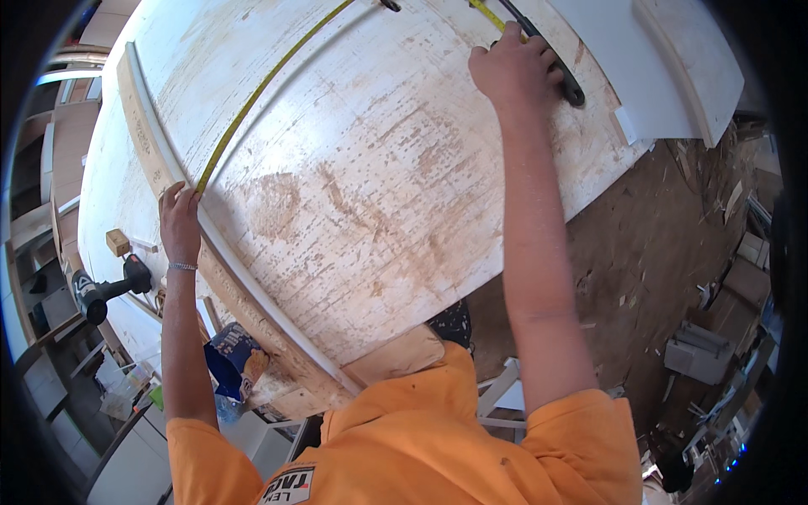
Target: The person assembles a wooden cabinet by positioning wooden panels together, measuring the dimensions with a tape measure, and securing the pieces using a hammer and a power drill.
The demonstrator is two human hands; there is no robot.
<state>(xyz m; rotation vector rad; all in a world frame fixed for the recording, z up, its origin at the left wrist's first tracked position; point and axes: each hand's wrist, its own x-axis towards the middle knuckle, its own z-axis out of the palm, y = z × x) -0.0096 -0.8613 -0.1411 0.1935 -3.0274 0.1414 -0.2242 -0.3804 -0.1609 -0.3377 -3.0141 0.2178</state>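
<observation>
Your left hand point(179, 223) was at the left side of the worn white tabletop point(362, 151), its fingers laid over a long wooden strip point(244, 299) faced with a white edge. Your left fingertips grasped the end of a yellow measuring tape point(254, 103) at that white edge. From there the tape rose in a curve towards the far edge of the tabletop and left the view; a shadow ran beside it. A bracelet point(182, 267) was on your left wrist.

Your right hand point(523, 71) was well apart from the left, over the far right part of the tabletop. Its fingers were bent at a black handle point(572, 91), with a short yellow length point(486, 12) just beside them; I could not tell whether you gripped the handle or only touched it.

The strip ran down to the near edge of the tabletop. Outside it, by the left edge, were a black power drill point(91, 296) and a small wooden block point(118, 243). A dark blue bag point(231, 358) stood near the strip's lower end. A white panel point(673, 84) lay across the tabletop's right corner, above a brown floor point(623, 261) strewn with scraps.
</observation>
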